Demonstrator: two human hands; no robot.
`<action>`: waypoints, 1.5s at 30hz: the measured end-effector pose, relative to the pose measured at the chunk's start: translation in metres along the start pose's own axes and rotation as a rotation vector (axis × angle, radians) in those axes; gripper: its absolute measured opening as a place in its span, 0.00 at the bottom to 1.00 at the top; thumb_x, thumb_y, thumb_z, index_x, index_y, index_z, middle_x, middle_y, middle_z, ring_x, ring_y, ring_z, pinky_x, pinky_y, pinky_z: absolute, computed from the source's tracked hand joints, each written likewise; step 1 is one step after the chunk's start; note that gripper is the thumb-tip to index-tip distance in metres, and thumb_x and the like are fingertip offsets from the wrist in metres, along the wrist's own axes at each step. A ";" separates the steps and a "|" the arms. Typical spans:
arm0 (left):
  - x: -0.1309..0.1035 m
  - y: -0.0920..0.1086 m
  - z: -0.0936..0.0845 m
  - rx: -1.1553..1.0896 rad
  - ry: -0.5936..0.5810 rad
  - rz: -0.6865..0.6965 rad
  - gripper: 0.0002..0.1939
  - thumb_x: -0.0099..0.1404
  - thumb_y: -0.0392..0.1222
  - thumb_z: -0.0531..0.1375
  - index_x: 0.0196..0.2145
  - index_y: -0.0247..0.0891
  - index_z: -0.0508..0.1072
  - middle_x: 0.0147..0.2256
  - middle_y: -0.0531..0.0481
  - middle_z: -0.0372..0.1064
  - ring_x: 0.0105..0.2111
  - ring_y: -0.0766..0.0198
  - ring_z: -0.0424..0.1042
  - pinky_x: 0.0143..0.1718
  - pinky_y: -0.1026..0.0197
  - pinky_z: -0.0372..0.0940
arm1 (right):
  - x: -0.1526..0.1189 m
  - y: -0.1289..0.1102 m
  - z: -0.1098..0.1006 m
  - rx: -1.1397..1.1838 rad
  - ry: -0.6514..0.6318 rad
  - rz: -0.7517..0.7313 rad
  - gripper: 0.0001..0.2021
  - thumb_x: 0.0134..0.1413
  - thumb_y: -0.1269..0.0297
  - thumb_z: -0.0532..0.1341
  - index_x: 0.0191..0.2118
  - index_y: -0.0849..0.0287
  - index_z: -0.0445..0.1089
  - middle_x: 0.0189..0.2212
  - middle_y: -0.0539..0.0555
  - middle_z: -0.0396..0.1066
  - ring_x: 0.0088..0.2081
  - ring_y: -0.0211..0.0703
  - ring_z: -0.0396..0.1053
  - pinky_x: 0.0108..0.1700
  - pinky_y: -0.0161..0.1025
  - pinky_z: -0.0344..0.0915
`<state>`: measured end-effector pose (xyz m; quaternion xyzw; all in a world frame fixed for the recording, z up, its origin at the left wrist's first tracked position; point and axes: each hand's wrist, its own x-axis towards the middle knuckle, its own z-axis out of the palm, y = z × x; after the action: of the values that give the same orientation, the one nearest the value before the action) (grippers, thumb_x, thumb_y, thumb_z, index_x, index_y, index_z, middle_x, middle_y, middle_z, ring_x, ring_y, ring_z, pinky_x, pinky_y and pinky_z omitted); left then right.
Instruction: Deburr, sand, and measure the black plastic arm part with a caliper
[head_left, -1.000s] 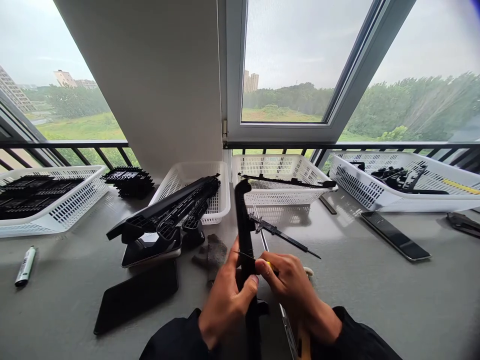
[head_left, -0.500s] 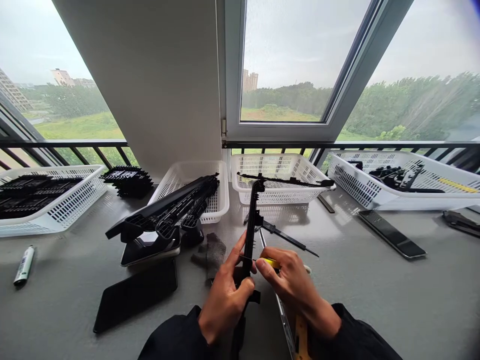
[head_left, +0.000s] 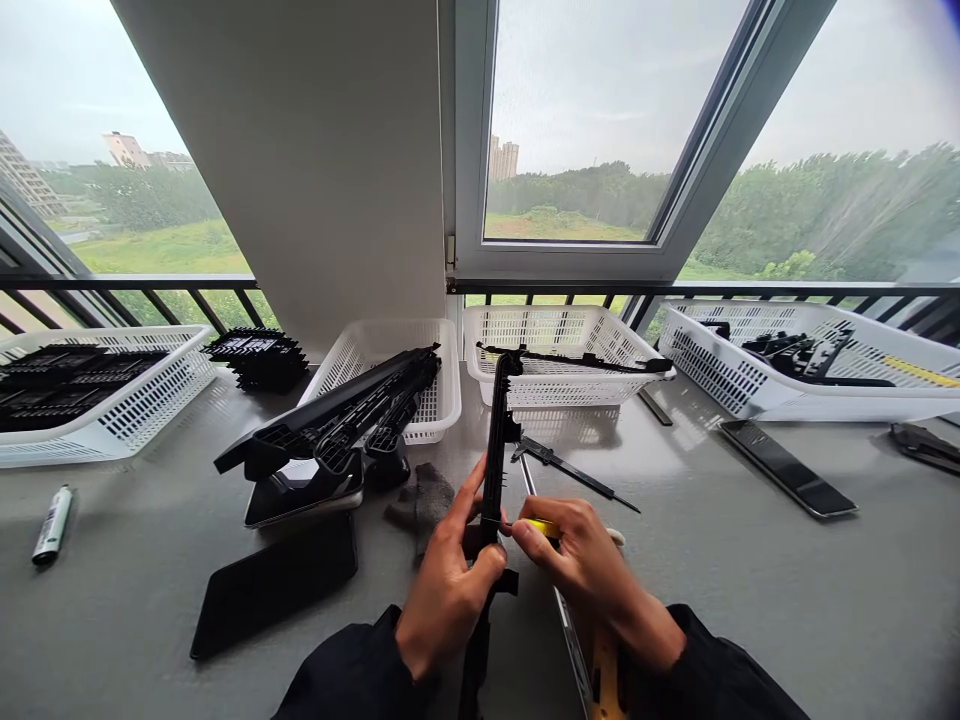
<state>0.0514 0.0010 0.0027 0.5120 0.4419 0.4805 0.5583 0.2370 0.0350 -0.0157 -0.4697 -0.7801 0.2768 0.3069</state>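
Note:
A long black plastic strip [head_left: 493, 450] with small teeth and clips stands tilted in front of me, its far end up near a white basket. My left hand [head_left: 450, 585] is closed round its lower middle, thumb on the near side. My right hand [head_left: 581, 550] pinches a tool with a yellow handle [head_left: 541, 527]; a thin metal tip points left and meets the strip between the hands. The tool's exact kind is hidden by my fingers. Below the right wrist lies a yellow-and-black tool [head_left: 604, 680], beside a long metal bar [head_left: 570, 640].
A black caliper [head_left: 574, 470] lies beyond my right hand. Left are a grey cloth [head_left: 433, 497], a black tablet-like slab [head_left: 277, 590], black trim parts [head_left: 337, 415] leaning on a basket [head_left: 448, 400], and a marker-like tube [head_left: 52, 525]. A phone [head_left: 787, 468] lies right, before another basket [head_left: 847, 405].
The strip's upper end has shifted slightly left and the whole view has moved a little. Both hands keep their hold, the thin tip still at the strip.

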 end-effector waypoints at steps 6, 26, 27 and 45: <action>0.008 -0.011 -0.007 -0.160 -0.025 -0.033 0.39 0.61 0.42 0.64 0.70 0.45 0.69 0.60 0.44 0.74 0.61 0.46 0.69 0.62 0.49 0.64 | 0.003 -0.001 -0.001 -0.061 0.113 0.089 0.32 0.73 0.37 0.52 0.26 0.56 0.70 0.21 0.49 0.68 0.25 0.42 0.65 0.31 0.38 0.53; 0.009 0.004 -0.002 -0.095 -0.142 -0.192 0.47 0.55 0.38 0.59 0.73 0.42 0.63 0.36 0.52 0.68 0.28 0.67 0.56 0.28 0.61 0.52 | 0.007 0.011 -0.006 -0.158 -0.016 0.148 0.40 0.70 0.27 0.40 0.22 0.55 0.63 0.19 0.49 0.60 0.24 0.42 0.61 0.31 0.39 0.47; 0.009 0.004 -0.002 -0.092 -0.144 -0.190 0.47 0.55 0.38 0.59 0.73 0.42 0.63 0.36 0.52 0.69 0.28 0.67 0.56 0.28 0.61 0.52 | 0.007 0.012 -0.007 -0.154 -0.033 0.158 0.41 0.70 0.27 0.39 0.22 0.56 0.66 0.19 0.49 0.60 0.24 0.42 0.61 0.31 0.40 0.47; 0.008 0.001 -0.001 -0.114 -0.113 -0.201 0.51 0.55 0.39 0.59 0.76 0.33 0.54 0.31 0.55 0.67 0.27 0.66 0.55 0.28 0.60 0.53 | 0.010 0.013 -0.010 -0.127 -0.018 0.222 0.40 0.62 0.20 0.38 0.22 0.55 0.52 0.19 0.48 0.56 0.25 0.40 0.52 0.31 0.40 0.42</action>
<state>0.0518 0.0091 0.0034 0.4587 0.4309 0.4169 0.6558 0.2473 0.0506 -0.0162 -0.5693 -0.7420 0.2633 0.2367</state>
